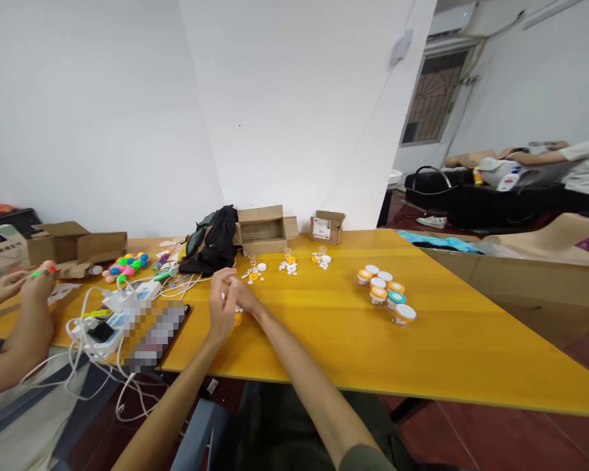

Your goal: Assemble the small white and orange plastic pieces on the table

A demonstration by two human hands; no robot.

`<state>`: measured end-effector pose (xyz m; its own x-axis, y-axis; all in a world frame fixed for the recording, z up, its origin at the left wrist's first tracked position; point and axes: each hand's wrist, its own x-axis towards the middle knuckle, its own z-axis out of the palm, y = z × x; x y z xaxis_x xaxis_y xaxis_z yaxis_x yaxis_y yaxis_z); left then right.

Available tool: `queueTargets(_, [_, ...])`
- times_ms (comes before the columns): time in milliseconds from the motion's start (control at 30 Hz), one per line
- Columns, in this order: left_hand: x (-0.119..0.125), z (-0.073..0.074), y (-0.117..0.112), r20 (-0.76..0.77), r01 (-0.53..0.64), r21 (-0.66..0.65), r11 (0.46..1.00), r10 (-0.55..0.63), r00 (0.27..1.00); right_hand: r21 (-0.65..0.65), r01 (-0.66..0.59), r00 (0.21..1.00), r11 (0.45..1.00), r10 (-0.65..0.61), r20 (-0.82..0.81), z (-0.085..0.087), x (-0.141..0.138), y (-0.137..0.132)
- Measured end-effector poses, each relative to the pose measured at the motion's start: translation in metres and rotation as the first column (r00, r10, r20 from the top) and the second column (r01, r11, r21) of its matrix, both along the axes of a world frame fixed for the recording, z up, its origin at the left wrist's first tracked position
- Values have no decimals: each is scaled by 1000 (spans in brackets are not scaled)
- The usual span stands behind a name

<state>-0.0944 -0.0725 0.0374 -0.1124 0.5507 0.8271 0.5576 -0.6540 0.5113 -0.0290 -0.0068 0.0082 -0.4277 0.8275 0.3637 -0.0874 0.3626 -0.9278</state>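
Observation:
My left hand [220,306] and my right hand [248,297] meet over the near middle of the yellow table. The left fingers are closed together, and a small white bit shows at them. Fingers of the right hand are closed behind the left ones and partly covered. What the two hands hold between them is too small and hidden to name. An orange ring-like piece [237,318] lies just below them. Farther back are small piles of white and orange parts [254,275], each beside a little clear cup. Several assembled jars with white, orange and teal lids [396,298] stand to the right.
Open cardboard boxes [262,229] and a black bag [211,239] line the wall. To the left lie a power strip with tangled white cables [112,327], a phone [157,333] and coloured balls [127,265]. Another person's hands [36,281] work at far left.

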Motion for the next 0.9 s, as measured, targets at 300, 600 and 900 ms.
queueTargets(300, [-20,-23,4,-786,-1,-37,999,-28,618,-412,-52,891,910,-144,-430,-7,30,-5])
queueTargets(600, [-22,-15,25,-880,-38,-15,999,5,474,-284,176,943,943,-244,-225,-27,109,-57])
queueTargets(900, [-38,-14,36,-902,-92,29,995,66,428,299,269,885,916,-357,297,-24,168,-91])
